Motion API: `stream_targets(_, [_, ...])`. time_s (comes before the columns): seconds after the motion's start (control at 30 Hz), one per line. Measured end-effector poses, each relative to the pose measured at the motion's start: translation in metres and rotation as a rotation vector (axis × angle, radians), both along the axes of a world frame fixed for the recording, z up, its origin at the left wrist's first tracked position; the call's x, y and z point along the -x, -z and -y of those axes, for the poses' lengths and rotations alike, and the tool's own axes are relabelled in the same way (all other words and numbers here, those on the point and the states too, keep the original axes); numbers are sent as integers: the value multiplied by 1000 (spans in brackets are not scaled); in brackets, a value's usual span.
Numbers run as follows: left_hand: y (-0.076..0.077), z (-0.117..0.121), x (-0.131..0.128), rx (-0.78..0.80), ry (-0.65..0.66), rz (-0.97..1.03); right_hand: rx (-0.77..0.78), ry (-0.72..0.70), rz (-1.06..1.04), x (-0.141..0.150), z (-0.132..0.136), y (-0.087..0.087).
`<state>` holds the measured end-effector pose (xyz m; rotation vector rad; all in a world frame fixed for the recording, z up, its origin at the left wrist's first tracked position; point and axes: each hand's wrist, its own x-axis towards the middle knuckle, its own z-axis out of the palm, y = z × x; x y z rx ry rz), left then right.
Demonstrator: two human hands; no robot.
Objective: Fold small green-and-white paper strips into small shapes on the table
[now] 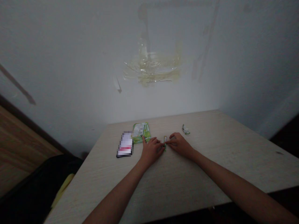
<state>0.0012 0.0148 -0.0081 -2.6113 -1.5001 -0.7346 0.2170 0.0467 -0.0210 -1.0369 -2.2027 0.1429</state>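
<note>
2 bare hands meet over 1 small green-and-white strip (pixel 165 148), which lies on the pale wood-grain table (pixel 205 177), between the fingertips. Left hand (pixel 151 151): palm down, outermost finger splayed away, the others bent toward the strip, fingertips at its left side. Right hand (pixel 181 145): fingers curled, tips at the strip's right side. Whether either hand pinches the strip or only presses on it: cannot tell at this scale.

Surroundings: 1 green pouch (pixel 141 132) with a pale printed panel, flat, just beyond the left hand; 1 phone (pixel 125 144), display pixelated, just left of the pouch; 1 crumpled wrapper (pixel 186 129) beyond the right hand, apart from it. Wall behind: yellowed clear tape (pixel 158 73).
</note>
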Motion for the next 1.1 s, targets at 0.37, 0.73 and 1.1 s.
stream_targets(0.37, [-4, 2, -2, 37, -19, 18, 13, 17, 5, 0, 0, -1])
stream_targets(0.73, [-6, 5, -2, 43, -24, 6, 27, -3, -54, -2, -1, 2])
stream_targets(1.1, [-6, 5, -2, 38, -31, 2, 2, -20, 55, 2, 1, -3])
